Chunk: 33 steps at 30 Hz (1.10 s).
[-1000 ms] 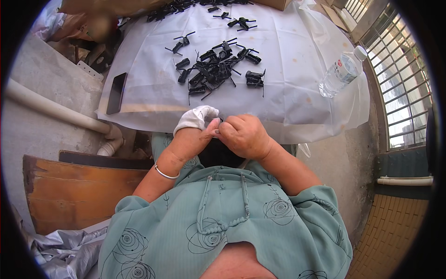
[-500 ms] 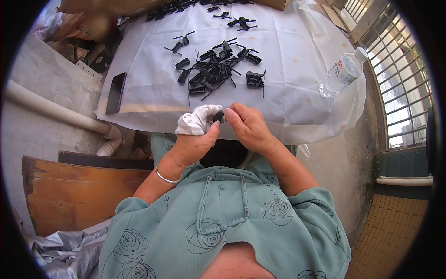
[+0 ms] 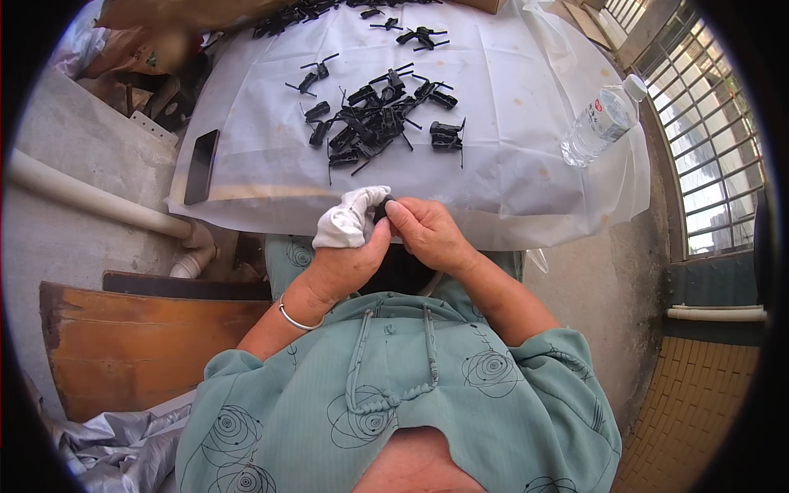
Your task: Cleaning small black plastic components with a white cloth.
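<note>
The left hand (image 3: pixel 341 267) holds a white cloth (image 3: pixel 349 220). Both hands' fingers pinch a small black part (image 3: pixel 381 209) at the tabletop (image 3: pixel 509 177) edge. The right hand (image 3: pixel 429 236) touches the left. More black parts (image 3: pixel 374 123) lie farther back.

The person wears a teal short-sleeved top (image 3: pixel 394 394) printed with dark rose outlines, and 1 thin silver bangle (image 3: pixel 294 317) on the left wrist.

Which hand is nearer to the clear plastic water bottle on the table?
Right. The right hand sits at the table's near edge, below and left of the water bottle in the picture. The left hand, holding a white cloth, lies farther left.
</note>
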Tool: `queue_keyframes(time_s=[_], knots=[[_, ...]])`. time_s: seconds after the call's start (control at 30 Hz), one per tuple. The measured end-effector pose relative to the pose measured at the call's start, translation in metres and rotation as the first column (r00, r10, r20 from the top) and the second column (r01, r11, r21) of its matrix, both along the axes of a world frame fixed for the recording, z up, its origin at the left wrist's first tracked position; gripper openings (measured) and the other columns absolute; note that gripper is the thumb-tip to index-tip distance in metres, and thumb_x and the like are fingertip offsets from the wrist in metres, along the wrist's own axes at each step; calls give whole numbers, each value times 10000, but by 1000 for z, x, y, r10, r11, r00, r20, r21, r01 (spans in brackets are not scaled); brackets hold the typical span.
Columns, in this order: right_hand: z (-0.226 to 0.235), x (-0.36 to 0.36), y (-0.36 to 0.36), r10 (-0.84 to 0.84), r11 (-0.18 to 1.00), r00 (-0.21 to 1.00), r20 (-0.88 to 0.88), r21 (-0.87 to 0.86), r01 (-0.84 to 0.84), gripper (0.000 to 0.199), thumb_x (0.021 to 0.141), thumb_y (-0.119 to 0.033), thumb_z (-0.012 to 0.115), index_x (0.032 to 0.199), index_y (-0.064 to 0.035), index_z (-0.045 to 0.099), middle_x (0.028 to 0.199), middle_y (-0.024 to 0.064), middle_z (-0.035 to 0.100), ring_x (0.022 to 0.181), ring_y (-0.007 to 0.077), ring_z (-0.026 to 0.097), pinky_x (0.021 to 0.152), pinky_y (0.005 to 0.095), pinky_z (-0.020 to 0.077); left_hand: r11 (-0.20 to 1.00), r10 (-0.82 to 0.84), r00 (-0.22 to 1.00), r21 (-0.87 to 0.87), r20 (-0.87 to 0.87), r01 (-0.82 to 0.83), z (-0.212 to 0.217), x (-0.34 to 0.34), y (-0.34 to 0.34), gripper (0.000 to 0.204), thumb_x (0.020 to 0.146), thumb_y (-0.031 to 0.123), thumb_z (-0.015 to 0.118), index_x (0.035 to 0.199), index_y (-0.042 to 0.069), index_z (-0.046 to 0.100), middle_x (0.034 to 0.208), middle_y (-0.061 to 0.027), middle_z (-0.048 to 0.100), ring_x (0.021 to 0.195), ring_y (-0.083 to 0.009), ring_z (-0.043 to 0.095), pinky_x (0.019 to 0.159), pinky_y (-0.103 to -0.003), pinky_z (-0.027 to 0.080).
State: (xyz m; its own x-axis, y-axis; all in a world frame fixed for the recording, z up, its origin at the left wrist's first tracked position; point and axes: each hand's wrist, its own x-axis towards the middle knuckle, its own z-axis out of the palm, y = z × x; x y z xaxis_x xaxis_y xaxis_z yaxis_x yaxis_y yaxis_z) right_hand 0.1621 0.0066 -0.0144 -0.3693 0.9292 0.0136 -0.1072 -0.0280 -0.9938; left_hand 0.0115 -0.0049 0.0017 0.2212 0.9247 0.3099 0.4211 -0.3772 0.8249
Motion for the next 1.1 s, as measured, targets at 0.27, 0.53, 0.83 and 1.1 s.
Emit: queue_keyframes(time_s=[0.27,0.53,0.83,1.1], knots=[[2,25,3,-117,943,918,379,331,-16,121,800,-119,640,836,-6,617,643,53,518,566,95,439,520,249,384,875,28,862,-430,507,224,17,-8,11,260,867,40,499,1119,16,442,870,-43,550,621,-51,452,552,-185,411],[24,14,5,-215,897,943,255,434,87,106,791,-96,654,777,-9,596,632,57,528,544,99,448,506,248,388,756,-124,879,-530,460,384,32,-1,3,238,844,53,421,1081,40,433,734,15,439,562,-42,396,490,-201,357],[21,15,6,-15,953,937,350,289,-93,227,887,-180,509,767,9,545,633,149,531,529,247,464,540,344,409,958,-174,985,-230,8,171,22,1,5,253,799,42,440,1050,8,444,791,-108,509,695,-208,494,645,-296,429],[7,7,-1,-125,919,956,266,393,10,210,909,-141,465,764,1,516,624,133,490,541,195,399,531,317,389,991,-131,990,-10,-55,130,13,10,5,253,787,33,432,1033,-22,444,816,-159,522,707,-288,515,668,-327,437]])
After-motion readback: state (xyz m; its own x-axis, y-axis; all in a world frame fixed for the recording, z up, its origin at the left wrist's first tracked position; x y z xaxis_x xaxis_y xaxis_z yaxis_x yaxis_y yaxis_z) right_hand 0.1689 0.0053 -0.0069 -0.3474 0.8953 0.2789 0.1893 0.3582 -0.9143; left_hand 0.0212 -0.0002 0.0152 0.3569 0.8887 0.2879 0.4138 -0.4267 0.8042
